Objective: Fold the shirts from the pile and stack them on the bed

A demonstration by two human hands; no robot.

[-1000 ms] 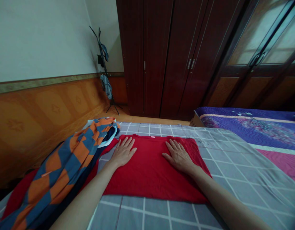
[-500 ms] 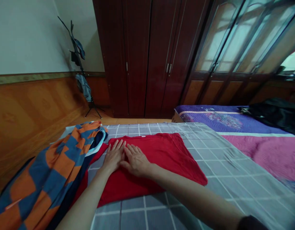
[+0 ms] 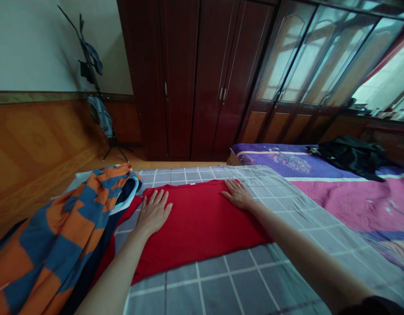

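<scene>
A red garment [image 3: 198,223], folded into a flat rough rectangle, lies on the grey checked bedsheet [image 3: 221,275]. My left hand [image 3: 155,212] rests flat on its left side, fingers spread and pointing away from me. On the far right corner lies my right hand [image 3: 238,195], palm down with the fingers stretched out. A small white label shows at the garment's far edge. Neither hand grips anything. Part of the red cloth runs left, under the neighbouring clothes.
To the left is a heap of clothes with an orange and blue checked garment [image 3: 73,223] on top. Another bed with a purple and pink cover [image 3: 333,197] stands at right, bearing a black garment [image 3: 353,155]. Behind are a dark wardrobe [image 3: 178,87] and a coat stand [image 3: 90,70].
My right hand has slid right across the red garment, away from my left hand, to the far right corner. My left hand stays on the left side. The view has turned slightly right.
</scene>
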